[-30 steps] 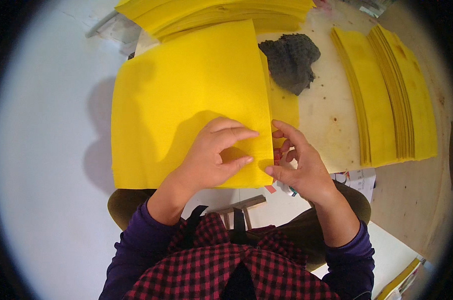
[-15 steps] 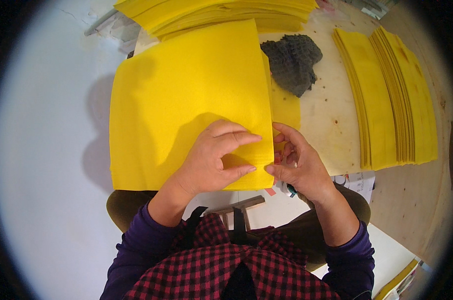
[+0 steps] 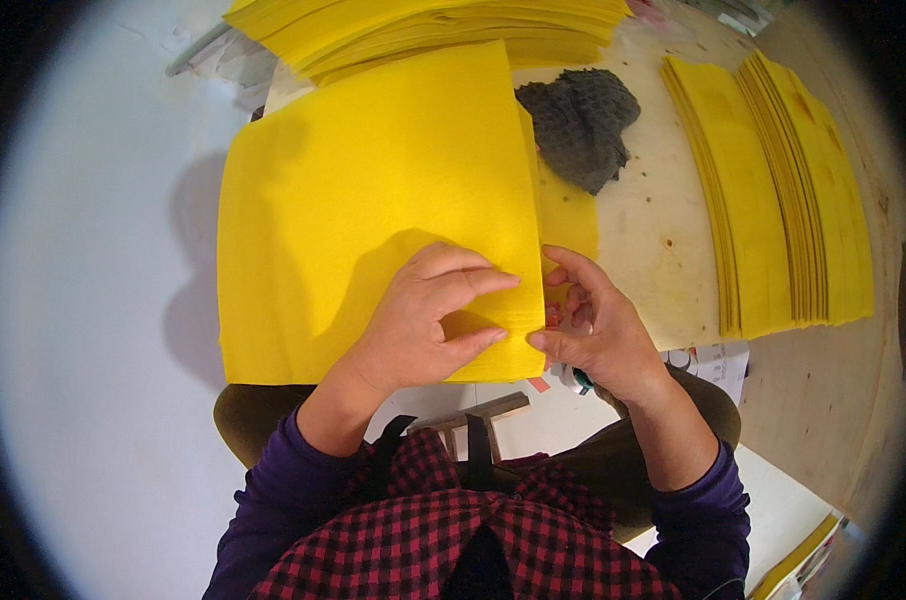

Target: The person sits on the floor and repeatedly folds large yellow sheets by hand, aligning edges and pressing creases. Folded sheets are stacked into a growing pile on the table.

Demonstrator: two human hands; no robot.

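A large yellow felt sheet (image 3: pixel 373 180) lies before me, its near edge above my lap, with more yellow layers showing at its right edge. My left hand (image 3: pixel 428 315) rests on the sheet near its lower right corner, thumb and fingers spread in a C shape. At the right edge is my right hand (image 3: pixel 598 325). Its thumb tip lies on the sheet near the corner, its index fingertip is beside the edge, and its other fingers curl loosely outside. Neither hand is closed around anything that I can see.
A dark grey crumpled cloth (image 3: pixel 583 125) lies on the wooden table (image 3: pixel 663 215) beyond my right hand. Stacks of yellow felt strips (image 3: pixel 763 210) stand at the right. A thick pile of yellow sheets (image 3: pixel 433 35) is at the far side. A wooden stool frame (image 3: pixel 488 410) shows below.
Both hands keep nearly the same pose at the sheet's corner. The sheet and the things on the table appear shifted very slightly left in the view.
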